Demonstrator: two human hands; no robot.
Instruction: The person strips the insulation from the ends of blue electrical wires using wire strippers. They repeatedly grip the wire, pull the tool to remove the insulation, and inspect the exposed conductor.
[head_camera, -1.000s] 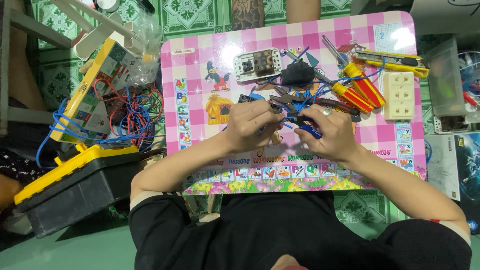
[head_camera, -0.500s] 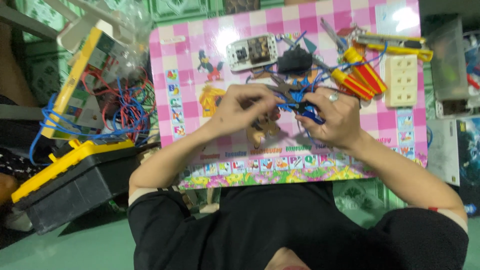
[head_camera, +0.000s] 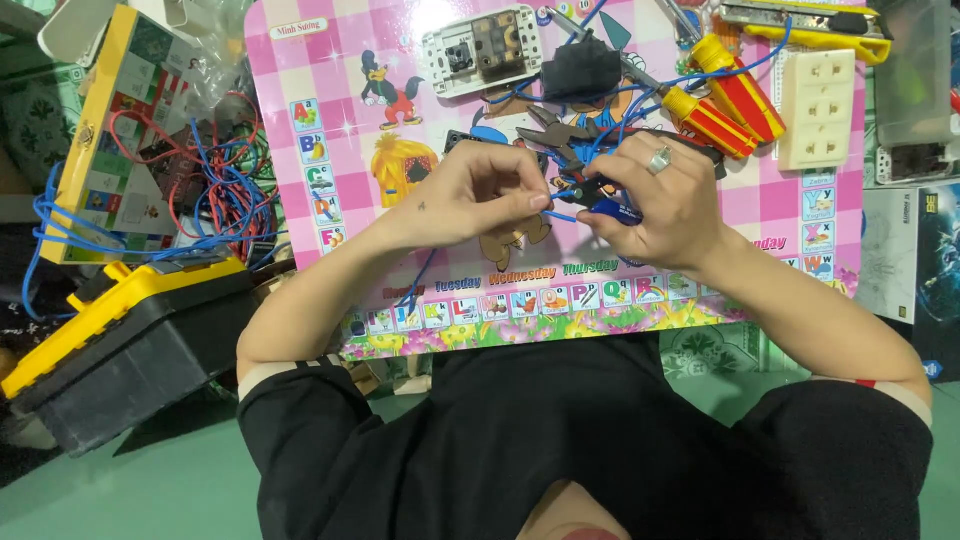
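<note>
Glossy printed plastic tabletop (head_camera: 310, 60), matt black plastic toolbox (head_camera: 130, 365), shiny metal ring (head_camera: 660, 160)

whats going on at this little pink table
A person sits over a pink checked table. The left hand pinches a thin blue wire, and the right hand grips a small blue-handled tool at that wire. Red-and-yellow screwdrivers, a white socket strip and a switch plate lie beyond.

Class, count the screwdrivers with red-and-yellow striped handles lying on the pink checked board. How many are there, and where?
2. The upper screwdriver and the lower screwdriver lie side by side at the board's upper right, left of the cream socket strip. The hands could hide others.
</note>
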